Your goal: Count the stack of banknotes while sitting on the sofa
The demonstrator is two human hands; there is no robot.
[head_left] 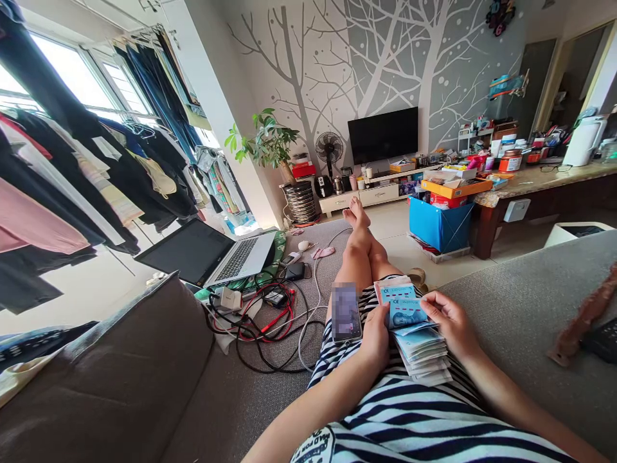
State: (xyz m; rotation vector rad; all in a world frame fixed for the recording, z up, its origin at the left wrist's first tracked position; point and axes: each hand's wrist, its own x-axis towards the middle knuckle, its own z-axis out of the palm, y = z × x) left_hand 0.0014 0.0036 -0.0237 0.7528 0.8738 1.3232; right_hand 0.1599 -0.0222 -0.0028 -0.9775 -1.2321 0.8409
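Observation:
Above my lap, my left hand (376,334) is closed on the left edge of a blue banknote (407,314) marked 10. My right hand (448,320) pinches the same note at its right edge between thumb and fingers. Behind it shows another group of banknotes (396,290), blue with paler ones at the edges. A fanned stack of banknotes (424,357) rests on the striped clothing (409,415) just below my hands. On my thigh, left of my left hand, lies a phone (346,313) with its screen lit and partly blurred.
An open laptop (236,257) sits on the grey sofa (231,392) to the left, beside tangled cables (274,321) and a black adapter (294,271). A brown strap-like object (585,315) lies at right. Ahead stand a blue box (439,224), a table (535,183) and a TV (384,136).

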